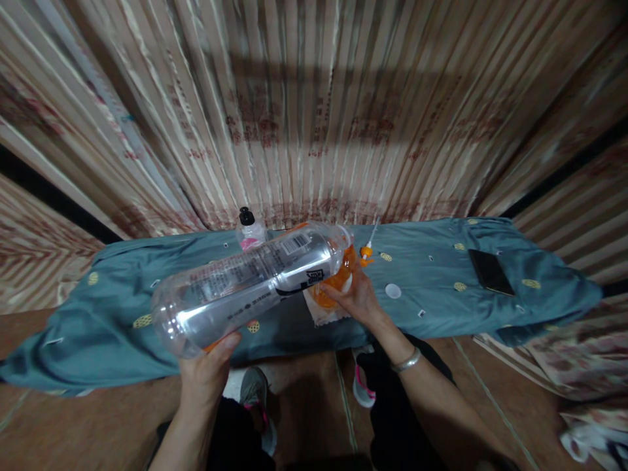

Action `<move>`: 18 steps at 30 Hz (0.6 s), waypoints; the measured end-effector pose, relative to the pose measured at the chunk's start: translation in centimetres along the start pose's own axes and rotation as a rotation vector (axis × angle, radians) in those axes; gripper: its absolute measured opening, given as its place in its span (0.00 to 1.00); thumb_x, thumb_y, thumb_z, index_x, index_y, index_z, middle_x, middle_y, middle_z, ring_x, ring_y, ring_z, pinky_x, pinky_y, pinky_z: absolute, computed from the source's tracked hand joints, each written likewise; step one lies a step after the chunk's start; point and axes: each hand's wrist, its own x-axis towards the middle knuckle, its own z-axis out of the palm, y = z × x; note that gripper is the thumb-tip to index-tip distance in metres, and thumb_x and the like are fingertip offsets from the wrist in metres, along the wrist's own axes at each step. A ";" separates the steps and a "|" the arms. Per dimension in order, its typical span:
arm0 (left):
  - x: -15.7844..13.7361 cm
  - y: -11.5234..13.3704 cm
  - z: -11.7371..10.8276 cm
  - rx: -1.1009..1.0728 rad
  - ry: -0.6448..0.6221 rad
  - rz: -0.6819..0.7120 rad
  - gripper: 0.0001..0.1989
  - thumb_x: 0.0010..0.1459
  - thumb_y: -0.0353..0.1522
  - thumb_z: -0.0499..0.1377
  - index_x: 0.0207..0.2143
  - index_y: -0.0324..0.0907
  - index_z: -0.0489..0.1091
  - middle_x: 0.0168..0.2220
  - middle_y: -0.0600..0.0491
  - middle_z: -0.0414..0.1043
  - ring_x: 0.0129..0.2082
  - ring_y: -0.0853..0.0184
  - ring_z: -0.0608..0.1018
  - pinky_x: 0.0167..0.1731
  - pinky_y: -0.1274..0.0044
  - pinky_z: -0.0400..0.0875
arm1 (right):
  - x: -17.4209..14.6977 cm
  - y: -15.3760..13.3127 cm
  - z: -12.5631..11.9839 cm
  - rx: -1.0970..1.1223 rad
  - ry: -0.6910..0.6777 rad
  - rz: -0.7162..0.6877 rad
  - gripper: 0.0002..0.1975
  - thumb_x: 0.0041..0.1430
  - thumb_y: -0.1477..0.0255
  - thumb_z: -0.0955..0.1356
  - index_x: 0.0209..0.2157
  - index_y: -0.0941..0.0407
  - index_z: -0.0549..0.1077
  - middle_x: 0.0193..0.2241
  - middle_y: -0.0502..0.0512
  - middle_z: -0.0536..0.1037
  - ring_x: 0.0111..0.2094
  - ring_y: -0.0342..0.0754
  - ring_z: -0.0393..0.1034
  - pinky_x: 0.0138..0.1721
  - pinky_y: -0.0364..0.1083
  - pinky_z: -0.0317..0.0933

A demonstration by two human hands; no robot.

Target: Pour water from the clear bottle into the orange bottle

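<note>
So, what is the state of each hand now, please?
Left hand: holding the large clear bottle near its base.
Right hand: holding the orange bottle.

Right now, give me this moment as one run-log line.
left hand: holds large clear bottle, tilted | right hand: holds orange bottle | bottle-mouth contact: unclear | on teal cloth: orange pump, white disc

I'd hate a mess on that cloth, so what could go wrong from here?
The large clear bottle is tilted, its mouth near the top of the orange bottle; any liquid inside might miss and wet the blue-green cloth.
The left hand holds it near the base, so the neck could swing off line.
The orange pump lies loose and might roll.
</note>
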 end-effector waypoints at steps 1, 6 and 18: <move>0.0 0.0 0.0 -0.005 -0.003 0.000 0.35 0.33 0.41 0.74 0.47 0.43 0.74 0.40 0.48 0.80 0.41 0.52 0.82 0.37 0.69 0.80 | 0.0 -0.1 0.0 0.002 -0.003 0.007 0.48 0.51 0.64 0.75 0.67 0.57 0.51 0.58 0.65 0.72 0.58 0.60 0.70 0.61 0.58 0.62; 0.0 0.4 0.4 -0.009 -0.009 0.015 0.32 0.34 0.40 0.74 0.45 0.44 0.75 0.38 0.49 0.80 0.39 0.51 0.82 0.37 0.65 0.80 | -0.1 -0.2 0.0 -0.011 0.009 0.045 0.49 0.49 0.63 0.76 0.67 0.59 0.51 0.57 0.67 0.73 0.59 0.62 0.68 0.61 0.60 0.61; 0.0 0.3 0.3 -0.021 0.004 0.000 0.35 0.33 0.41 0.74 0.47 0.44 0.74 0.37 0.50 0.81 0.37 0.53 0.83 0.35 0.69 0.79 | -0.1 0.0 0.1 -0.009 0.004 0.031 0.51 0.49 0.65 0.76 0.68 0.59 0.49 0.57 0.67 0.73 0.57 0.61 0.70 0.60 0.60 0.62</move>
